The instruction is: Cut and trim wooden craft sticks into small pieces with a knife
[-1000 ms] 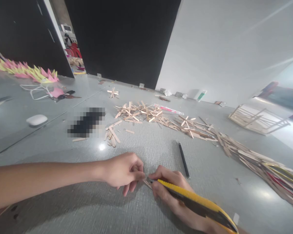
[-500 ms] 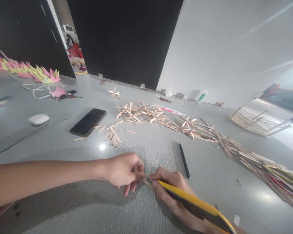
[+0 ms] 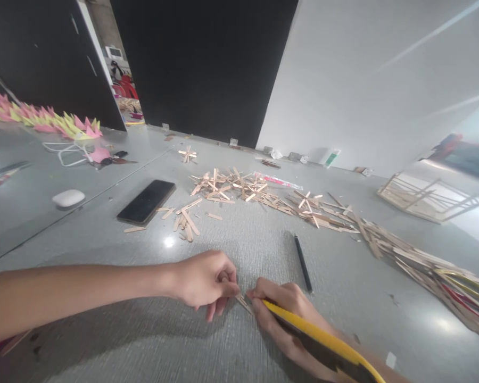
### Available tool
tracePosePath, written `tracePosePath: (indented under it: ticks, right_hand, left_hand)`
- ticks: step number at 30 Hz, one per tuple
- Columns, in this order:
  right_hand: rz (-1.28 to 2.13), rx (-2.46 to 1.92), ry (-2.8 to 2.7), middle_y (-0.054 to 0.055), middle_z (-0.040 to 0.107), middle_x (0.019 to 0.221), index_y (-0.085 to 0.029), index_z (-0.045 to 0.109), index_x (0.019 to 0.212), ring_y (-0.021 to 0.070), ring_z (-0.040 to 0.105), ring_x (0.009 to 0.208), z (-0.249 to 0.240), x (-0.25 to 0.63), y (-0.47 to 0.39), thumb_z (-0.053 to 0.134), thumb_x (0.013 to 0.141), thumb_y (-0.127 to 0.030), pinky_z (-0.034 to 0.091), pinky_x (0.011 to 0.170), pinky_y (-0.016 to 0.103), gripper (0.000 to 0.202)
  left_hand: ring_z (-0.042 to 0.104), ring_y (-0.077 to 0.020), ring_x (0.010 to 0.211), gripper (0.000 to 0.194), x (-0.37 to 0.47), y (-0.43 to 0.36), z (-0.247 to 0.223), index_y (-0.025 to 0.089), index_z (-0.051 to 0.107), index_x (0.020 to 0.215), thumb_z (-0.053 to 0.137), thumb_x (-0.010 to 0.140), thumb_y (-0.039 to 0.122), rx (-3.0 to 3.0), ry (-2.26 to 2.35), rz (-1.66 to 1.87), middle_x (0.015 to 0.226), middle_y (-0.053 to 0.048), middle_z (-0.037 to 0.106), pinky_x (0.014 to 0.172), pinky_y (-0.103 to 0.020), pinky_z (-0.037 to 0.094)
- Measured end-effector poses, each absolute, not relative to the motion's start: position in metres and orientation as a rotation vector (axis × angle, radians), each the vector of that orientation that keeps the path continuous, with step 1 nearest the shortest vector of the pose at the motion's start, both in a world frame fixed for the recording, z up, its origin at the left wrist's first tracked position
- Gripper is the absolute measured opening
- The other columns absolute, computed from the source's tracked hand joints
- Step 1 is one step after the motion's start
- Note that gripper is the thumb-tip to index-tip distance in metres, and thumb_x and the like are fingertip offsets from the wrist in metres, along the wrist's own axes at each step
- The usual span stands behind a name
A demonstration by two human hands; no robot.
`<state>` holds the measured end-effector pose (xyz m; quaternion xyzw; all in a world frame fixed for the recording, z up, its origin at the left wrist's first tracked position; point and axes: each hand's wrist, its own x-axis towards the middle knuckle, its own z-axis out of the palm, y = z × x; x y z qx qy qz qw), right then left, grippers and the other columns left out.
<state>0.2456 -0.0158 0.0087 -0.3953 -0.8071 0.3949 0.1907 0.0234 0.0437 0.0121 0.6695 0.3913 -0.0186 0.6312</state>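
My left hand is closed, pinching a small wooden craft stick whose free end points toward my right hand. Closed as well, my right hand grips a long yellow-and-black tool that looks like a utility knife. Its front end is mostly hidden by my fingers, close to the stick. A black pen lies on the table just beyond my right hand.
Behind my hands, a pile of craft sticks stretches across the grey table toward thin wooden strips at right. A black phone and white case lie left. A stick frame stands far right.
My right hand and the tool have shifted slightly right and down, away from my left fingertips, so more of the stick shows. My left hand keeps its pinch.
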Motion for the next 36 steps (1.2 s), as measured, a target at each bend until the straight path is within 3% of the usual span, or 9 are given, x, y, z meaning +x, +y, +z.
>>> tracePosePath:
  ticks: [4,8,14,20,26,36]
  right_hand:
    - [1.109,-1.101,-2.220,-0.008,0.040,0.060,-0.025,0.037,0.077,0.0076,0.033,0.048,0.005,0.246,-0.017,0.042,0.103,-0.034,0.027,0.047,0.025,0.028]
    - [1.071,-1.107,-2.167,-0.005,0.049,0.060,-0.024,0.044,0.075,0.0091,0.044,0.050,-0.002,0.249,-0.019,0.042,0.105,-0.041,0.033,0.049,0.025,0.034]
    - [1.050,-1.126,-2.167,-0.003,0.059,0.061,-0.023,0.053,0.084,0.0103,0.052,0.051,-0.004,0.254,-0.020,0.041,0.106,-0.042,0.040,0.053,0.026,0.031]
    - [1.117,-1.152,-2.122,-0.004,0.061,0.063,-0.022,0.056,0.093,0.0102,0.051,0.052,-0.006,0.249,-0.022,0.042,0.106,-0.044,0.038,0.052,0.026,0.029]
    - [1.158,-1.161,-2.132,-0.004,0.063,0.067,-0.023,0.055,0.092,0.0109,0.052,0.058,-0.005,0.250,-0.022,0.042,0.106,-0.046,0.040,0.062,0.028,0.029]
    - [1.202,-1.191,-2.103,-0.005,0.059,0.067,-0.023,0.057,0.094,0.0110,0.049,0.057,-0.007,0.249,-0.021,0.044,0.105,-0.048,0.039,0.061,0.028,0.030]
  left_hand:
    - [0.060,-0.0124,0.045,0.025,0.023,0.043,0.012,0.020,0.053,0.077,0.058,0.097,0.035,1.545,0.890,-0.032,0.062,0.002,0.062,0.034,-0.018,0.037]
    - [0.060,-0.0124,0.044,0.024,0.024,0.043,0.012,0.020,0.053,0.077,0.059,0.096,0.034,1.556,0.886,-0.024,0.061,0.003,0.062,0.035,-0.018,0.038]
    - [0.060,-0.0125,0.044,0.023,0.023,0.044,0.014,0.021,0.053,0.077,0.060,0.096,0.033,1.560,0.870,-0.025,0.060,0.003,0.062,0.035,-0.019,0.038]
    - [0.058,-0.0120,0.043,0.026,0.024,0.047,0.013,0.020,0.052,0.075,0.061,0.095,0.034,1.545,0.846,-0.054,0.058,0.004,0.060,0.038,-0.020,0.039]
    - [0.055,-0.0108,0.040,0.025,0.025,0.050,0.013,0.019,0.053,0.074,0.057,0.098,0.028,1.511,0.835,-0.075,0.054,0.005,0.058,0.038,-0.020,0.040]
    - [0.054,-0.0103,0.038,0.032,0.024,0.050,0.015,0.019,0.053,0.071,0.064,0.096,0.036,1.502,0.833,-0.069,0.052,0.005,0.059,0.039,-0.021,0.041]
